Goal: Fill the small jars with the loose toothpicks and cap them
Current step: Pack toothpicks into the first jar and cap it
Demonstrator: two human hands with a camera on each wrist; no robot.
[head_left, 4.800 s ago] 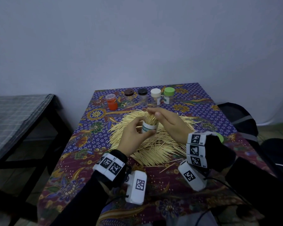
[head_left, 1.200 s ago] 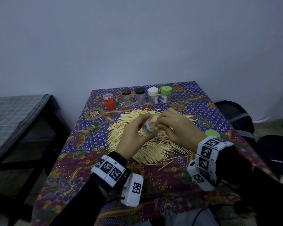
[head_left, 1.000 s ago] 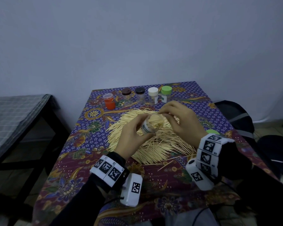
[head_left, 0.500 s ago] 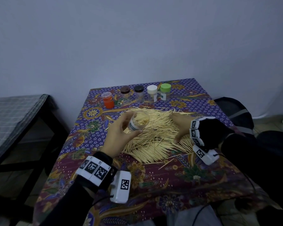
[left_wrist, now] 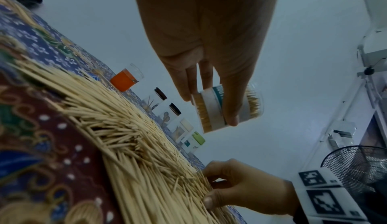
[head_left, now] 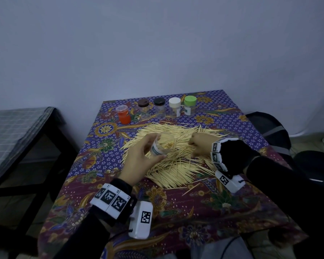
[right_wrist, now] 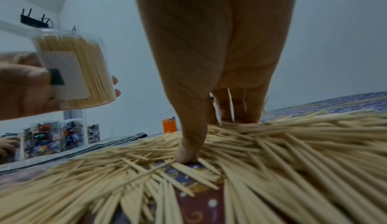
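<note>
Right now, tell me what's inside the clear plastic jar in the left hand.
The clear plastic jar in the left hand holds wooden toothpicks, packed upright. The white label and fingers hide part of them.

Left hand [left_wrist: 207,45] grips toothpick-filled jar [left_wrist: 228,110] above pile [left_wrist: 117,136]; right hand [left_wrist: 247,189] pinches into pile below

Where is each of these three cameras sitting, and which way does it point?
Head: worn high, looking down at the table; both forearms show.
Left wrist: looks along the left hand at the open jar it grips.
Right wrist: looks along the right hand, fingertips in the toothpick pile.
Shared: both wrist views show jar, pile and the opposite hand.
</note>
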